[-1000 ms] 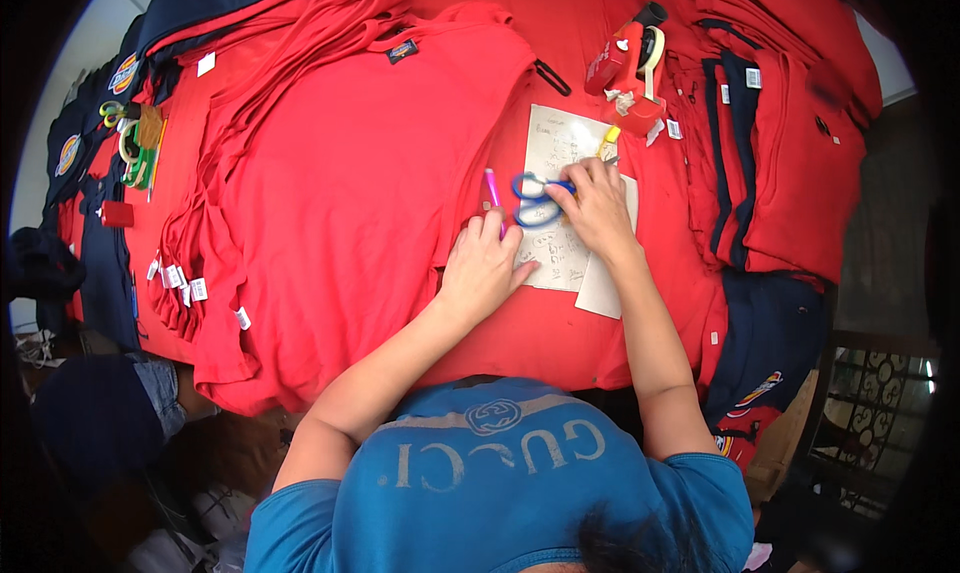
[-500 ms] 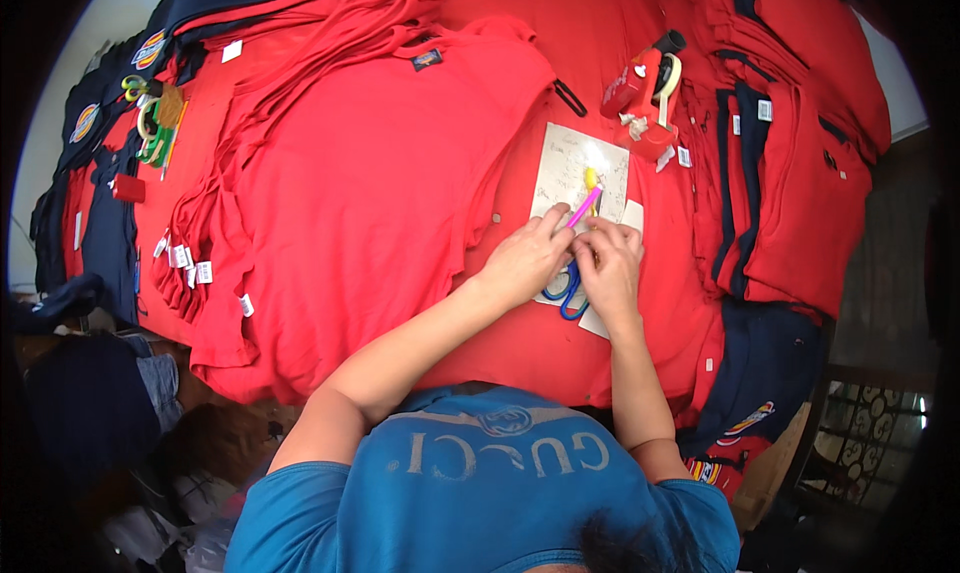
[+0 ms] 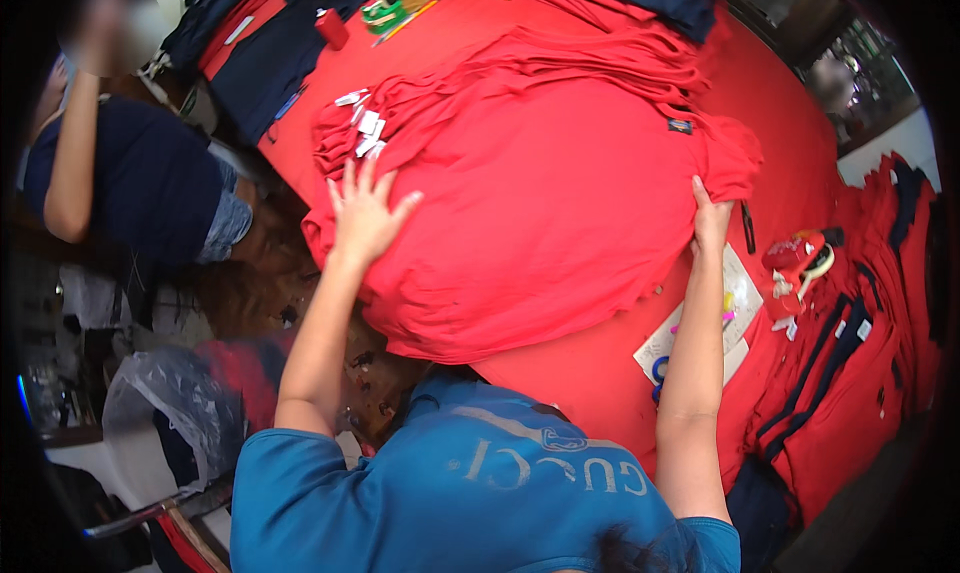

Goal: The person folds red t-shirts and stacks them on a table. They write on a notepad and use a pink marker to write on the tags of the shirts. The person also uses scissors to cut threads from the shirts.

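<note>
A pile of red shirts lies spread in front of me, with white tags bunched at its left end and a small dark label near its right end. My left hand lies flat on the pile's left edge with its fingers spread, just below the tags. At the right edge, my right hand grips the cloth of a shirt, its fingers partly hidden. Beneath my right forearm is a written paper sheet, where a pink pen and blue-handled scissors lie partly covered.
A red tape dispenser stands to the right, beside stacked red garments. Green tape items and a red box sit at the far left. Another person stands left; a plastic bag is below.
My hands have left the pen and paper. The left one now rests on the shirt pile's left edge, the right one at its right edge. My view has turned left, bringing another person in.
</note>
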Action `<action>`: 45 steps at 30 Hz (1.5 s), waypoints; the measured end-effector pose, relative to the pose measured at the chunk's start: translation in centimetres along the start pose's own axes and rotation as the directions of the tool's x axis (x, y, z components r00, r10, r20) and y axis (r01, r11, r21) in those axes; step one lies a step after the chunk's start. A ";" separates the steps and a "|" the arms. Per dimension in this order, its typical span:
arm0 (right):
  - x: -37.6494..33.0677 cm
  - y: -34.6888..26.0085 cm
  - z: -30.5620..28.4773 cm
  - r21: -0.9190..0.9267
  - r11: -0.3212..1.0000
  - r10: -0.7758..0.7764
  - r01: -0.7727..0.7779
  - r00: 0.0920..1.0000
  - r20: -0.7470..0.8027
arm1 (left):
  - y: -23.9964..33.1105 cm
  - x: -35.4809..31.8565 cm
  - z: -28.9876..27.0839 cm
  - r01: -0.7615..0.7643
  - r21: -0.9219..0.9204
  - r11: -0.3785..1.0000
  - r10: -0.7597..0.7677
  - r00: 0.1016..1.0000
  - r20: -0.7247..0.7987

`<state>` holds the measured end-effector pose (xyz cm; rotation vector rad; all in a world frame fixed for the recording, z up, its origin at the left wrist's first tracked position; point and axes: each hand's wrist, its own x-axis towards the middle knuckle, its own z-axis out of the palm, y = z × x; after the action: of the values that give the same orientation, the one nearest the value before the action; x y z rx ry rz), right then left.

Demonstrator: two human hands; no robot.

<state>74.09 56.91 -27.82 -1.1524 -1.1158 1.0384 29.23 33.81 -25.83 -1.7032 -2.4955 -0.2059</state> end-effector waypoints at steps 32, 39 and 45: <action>-12.1 -10.9 30.3 -0.251 0.827 -0.083 0.503 0.551 0.830 | -7.8 5.8 -4.3 0.074 -0.825 0.560 0.308 0.906 0.291; -16.2 -9.1 35.6 -0.387 0.752 -0.081 0.533 0.658 0.749 | -7.9 6.4 -5.5 0.226 -0.793 0.566 0.254 0.867 0.428; -15.0 -8.2 36.7 -0.534 0.679 0.056 0.504 0.690 0.722 | -7.6 6.7 -5.1 0.259 -0.793 0.550 0.272 0.843 0.464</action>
<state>35.94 46.52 -19.20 -1.1381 -2.3925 0.8393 19.81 36.27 -20.01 -2.3599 -3.0472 -1.3184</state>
